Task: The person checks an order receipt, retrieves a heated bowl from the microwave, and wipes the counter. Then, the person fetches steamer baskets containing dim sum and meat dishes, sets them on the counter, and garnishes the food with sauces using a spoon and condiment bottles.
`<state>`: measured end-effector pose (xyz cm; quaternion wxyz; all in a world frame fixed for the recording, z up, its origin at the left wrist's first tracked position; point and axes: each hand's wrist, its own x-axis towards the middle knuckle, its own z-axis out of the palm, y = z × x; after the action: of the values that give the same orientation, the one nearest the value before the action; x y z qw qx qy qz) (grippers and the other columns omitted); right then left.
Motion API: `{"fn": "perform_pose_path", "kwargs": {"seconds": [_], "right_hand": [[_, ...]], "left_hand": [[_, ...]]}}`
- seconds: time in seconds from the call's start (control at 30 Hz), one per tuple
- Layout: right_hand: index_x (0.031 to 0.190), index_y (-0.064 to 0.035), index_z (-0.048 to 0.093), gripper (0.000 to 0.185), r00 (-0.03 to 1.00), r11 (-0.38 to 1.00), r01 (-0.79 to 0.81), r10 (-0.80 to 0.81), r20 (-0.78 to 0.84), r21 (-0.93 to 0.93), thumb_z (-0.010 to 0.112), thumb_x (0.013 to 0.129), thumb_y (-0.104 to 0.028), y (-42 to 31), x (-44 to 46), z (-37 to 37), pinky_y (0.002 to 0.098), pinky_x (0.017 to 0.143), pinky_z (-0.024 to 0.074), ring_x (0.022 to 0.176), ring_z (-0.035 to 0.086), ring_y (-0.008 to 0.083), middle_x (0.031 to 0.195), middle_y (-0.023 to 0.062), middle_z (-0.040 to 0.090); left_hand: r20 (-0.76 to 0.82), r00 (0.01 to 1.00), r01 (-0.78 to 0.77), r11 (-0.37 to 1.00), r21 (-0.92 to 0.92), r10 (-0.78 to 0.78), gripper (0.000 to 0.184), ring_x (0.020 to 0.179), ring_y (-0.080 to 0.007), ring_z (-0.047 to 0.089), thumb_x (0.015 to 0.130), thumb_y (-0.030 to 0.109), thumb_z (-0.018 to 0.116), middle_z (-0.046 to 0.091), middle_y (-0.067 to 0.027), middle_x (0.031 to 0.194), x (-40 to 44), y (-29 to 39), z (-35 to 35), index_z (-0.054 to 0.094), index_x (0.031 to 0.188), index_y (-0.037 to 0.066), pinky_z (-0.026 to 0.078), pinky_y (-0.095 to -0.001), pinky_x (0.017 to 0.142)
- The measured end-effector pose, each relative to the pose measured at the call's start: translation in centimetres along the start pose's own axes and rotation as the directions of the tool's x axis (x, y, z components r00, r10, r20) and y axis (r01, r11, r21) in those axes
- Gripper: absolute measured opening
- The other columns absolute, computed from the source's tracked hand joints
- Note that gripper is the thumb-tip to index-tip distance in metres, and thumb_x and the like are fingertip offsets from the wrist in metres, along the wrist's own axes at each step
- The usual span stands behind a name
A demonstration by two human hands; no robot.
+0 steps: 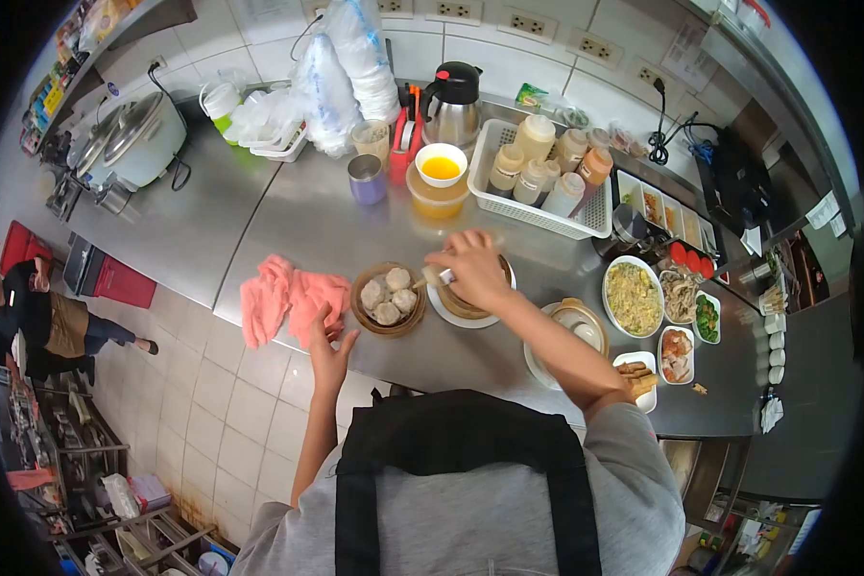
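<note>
My right hand (472, 274) is closed round a small white-tipped thing, perhaps a brush, too small to make out, over a bamboo steamer (473, 305) on a white plate (490, 320). Left of it, a round bamboo steamer (363, 315) without a lid holds several pale dumplings (387, 313). My left hand (330, 350) is held with fingers apart and nothing in it, near the counter's front edge. Beside it lies a crumpled pink cloth (276, 293).
Behind stand a white bowl of yellow liquid (441, 168), a purple cup (366, 180), a thermos (454, 110) and a white bottle basket (536, 215). Food dishes (633, 297) and a lidded pot (578, 331) are at right. Another person (53, 312) stands at far left.
</note>
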<state>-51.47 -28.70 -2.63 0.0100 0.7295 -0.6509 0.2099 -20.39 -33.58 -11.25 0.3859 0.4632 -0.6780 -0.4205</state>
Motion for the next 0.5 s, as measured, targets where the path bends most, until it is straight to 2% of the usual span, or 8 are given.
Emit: {"fn": "perform_pose_path", "kwargs": {"seconds": [0.07, 0.17, 0.27, 0.37, 0.5], "right_hand": [[0.107, -0.0211, 0.069, 0.050, 0.996, 0.993, 0.091, -0.092, -0.013, -0.071, 0.074, 0.060, -0.006, -0.7, 0.8, 2.5, 0.0459, 0.101, 0.0310, 0.107, 0.047, 0.0254, 0.100, 0.0047, 0.053], [0.104, -0.0185, 0.069, 0.041, 0.985, 0.971, 0.158, -0.168, -0.041, -0.179, 0.069, 0.066, -0.005, -1.7, 1.6, 3.9, 0.0468, 0.102, 0.0302, 0.108, 0.047, 0.0253, 0.099, 0.0058, 0.053], [0.105, -0.0186, 0.069, 0.036, 0.998, 0.990, 0.037, -0.045, -0.050, -0.138, 0.063, 0.072, -0.005, -2.9, 2.8, 2.9, 0.0487, 0.104, 0.0292, 0.109, 0.047, 0.0251, 0.100, 0.0066, 0.053], [0.106, -0.0191, 0.068, 0.036, 0.997, 0.961, 0.038, -0.056, -0.058, -0.275, 0.060, 0.075, -0.005, -1.6, 4.4, 4.4, 0.0505, 0.106, 0.0280, 0.110, 0.047, 0.0251, 0.102, 0.0075, 0.053], [0.104, -0.0180, 0.068, 0.027, 0.999, 0.965, 0.051, -0.053, -0.002, -0.256, 0.057, 0.080, -0.011, -4.2, 5.3, 3.7, 0.0501, 0.107, 0.0265, 0.115, 0.046, 0.0256, 0.105, 0.0083, 0.053]], "left_hand": [[0.003, 1.000, -0.002, 1.000, -0.012, 0.002, 0.072, 0.099, -0.0196, 0.060, 0.075, 0.004, 0.076, 0.050, -0.0124, 0.133, 0.1, -0.2, -0.1, 0.041, 0.138, 0.005, 0.049, -0.0336, 0.085], [-0.001, 1.000, -0.003, 1.000, -0.018, 0.003, 0.072, 0.099, -0.0201, 0.060, 0.076, 0.005, 0.076, 0.050, -0.0131, 0.133, -0.4, -0.4, -0.6, 0.040, 0.139, 0.006, 0.050, -0.0335, 0.084], [-0.013, 1.000, 0.024, 1.000, 0.009, -0.024, 0.070, 0.099, -0.0208, 0.061, 0.077, 0.006, 0.075, 0.052, -0.0133, 0.133, -0.8, -0.3, -1.6, 0.041, 0.138, 0.005, 0.050, -0.0336, 0.083], [-0.008, 0.999, 0.050, 0.999, -0.005, -0.050, 0.066, 0.100, -0.0216, 0.061, 0.079, 0.007, 0.074, 0.053, -0.0131, 0.131, -1.4, -1.1, -2.3, 0.042, 0.137, 0.005, 0.050, -0.0340, 0.082], [-0.007, 0.999, 0.042, 0.999, -0.011, -0.042, 0.062, 0.100, -0.0218, 0.061, 0.080, 0.008, 0.073, 0.055, -0.0126, 0.128, -1.2, -2.1, -2.9, 0.044, 0.134, 0.005, 0.050, -0.0344, 0.082]]}}
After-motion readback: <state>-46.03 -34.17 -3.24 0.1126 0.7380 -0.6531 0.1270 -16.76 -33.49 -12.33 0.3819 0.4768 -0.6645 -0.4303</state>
